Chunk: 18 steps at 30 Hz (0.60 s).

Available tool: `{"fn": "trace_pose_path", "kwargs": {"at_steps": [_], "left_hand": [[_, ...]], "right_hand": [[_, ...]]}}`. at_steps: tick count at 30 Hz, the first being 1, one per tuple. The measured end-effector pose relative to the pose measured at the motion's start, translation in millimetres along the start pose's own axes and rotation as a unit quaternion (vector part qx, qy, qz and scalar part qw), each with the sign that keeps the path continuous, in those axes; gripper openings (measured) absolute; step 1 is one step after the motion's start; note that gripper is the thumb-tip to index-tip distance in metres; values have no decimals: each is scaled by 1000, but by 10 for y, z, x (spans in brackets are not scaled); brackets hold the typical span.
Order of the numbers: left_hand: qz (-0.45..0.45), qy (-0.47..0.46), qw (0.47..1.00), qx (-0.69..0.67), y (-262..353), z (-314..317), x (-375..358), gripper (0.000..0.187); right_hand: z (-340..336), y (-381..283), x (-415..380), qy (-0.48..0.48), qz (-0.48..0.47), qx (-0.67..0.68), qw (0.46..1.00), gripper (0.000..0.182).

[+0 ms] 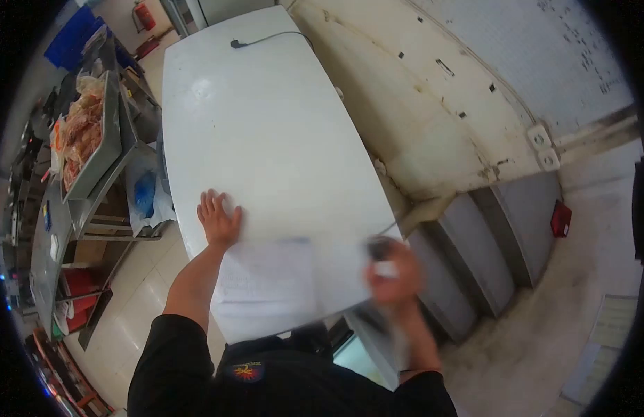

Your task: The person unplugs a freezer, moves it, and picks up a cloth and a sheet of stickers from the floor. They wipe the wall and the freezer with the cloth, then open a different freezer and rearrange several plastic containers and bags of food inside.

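Observation:
My left hand (221,217) lies flat on the long white surface (259,132), fingers stretched out, just beyond the upper left corner of a white paper sheet (266,281). The sheet rests at the near end of the surface, with blurred lines across it. At the right edge, my right hand (397,278) is smeared by motion. Its fingers are closed around a small dark and white object (382,254) whose kind I cannot make out.
A black cable with a plug (236,44) lies at the far end. On the left, a metal tray (96,170) of what looks like raw meat stands on a metal table. Grey steps (461,243) or panels and a stained wall (398,90) border the right side.

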<state>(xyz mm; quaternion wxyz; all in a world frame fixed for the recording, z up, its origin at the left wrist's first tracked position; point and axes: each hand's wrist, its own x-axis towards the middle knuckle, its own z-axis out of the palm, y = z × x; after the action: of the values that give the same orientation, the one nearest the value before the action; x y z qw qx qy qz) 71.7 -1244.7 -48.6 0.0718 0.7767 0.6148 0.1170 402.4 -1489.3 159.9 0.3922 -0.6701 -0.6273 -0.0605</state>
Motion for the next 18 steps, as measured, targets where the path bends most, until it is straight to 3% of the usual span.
{"fn": "trace_pose_path", "kwargs": {"at_steps": [1, 3, 5, 7, 11, 12, 13, 15, 17, 18], "left_hand": [[5, 15, 1000, -1, -18, 26, 0, 62], [8, 15, 1000, -6, -46, 50, -65, 61], [10, 36, 999, -18, -32, 17, -64, 62], [12, 40, 999, -16, -48, 30, -52, 63], [16, 64, 994, -83, -184, 99, -96, 64], [20, 61, 994, -87, -258, 148, -60, 64], [25, 37, 990, -137, -358, 199, 11, 59], [27, 13, 983, -181, -616, 96, 15, 54], [-15, -17, 891, -453, -862, -148, -29, 41], [-12, -14, 894, -448, -1029, -239, -90, 41]], "right_hand": [[197, -355, -17, -78, 12, 78, 994, 37], [800, -834, -555, -89, 32, 94, 991, 40], [1180, -1092, -1018, -82, -24, 112, 990, 41], [1260, -1387, -1272, -85, -9, 91, 992, 39], [1532, -1495, -1762, -103, 37, 70, 992, 35], [1650, -1429, -1874, -154, 30, 27, 987, 32], [1775, -1367, -1972, -203, 21, -14, 979, 30], [2019, -1238, -2230, -195, 57, -4, 979, 29], [2066, -1340, -2258, -185, 90, 12, 979, 28], [2015, -1445, -2207, -127, 102, 23, 986, 27]]}}
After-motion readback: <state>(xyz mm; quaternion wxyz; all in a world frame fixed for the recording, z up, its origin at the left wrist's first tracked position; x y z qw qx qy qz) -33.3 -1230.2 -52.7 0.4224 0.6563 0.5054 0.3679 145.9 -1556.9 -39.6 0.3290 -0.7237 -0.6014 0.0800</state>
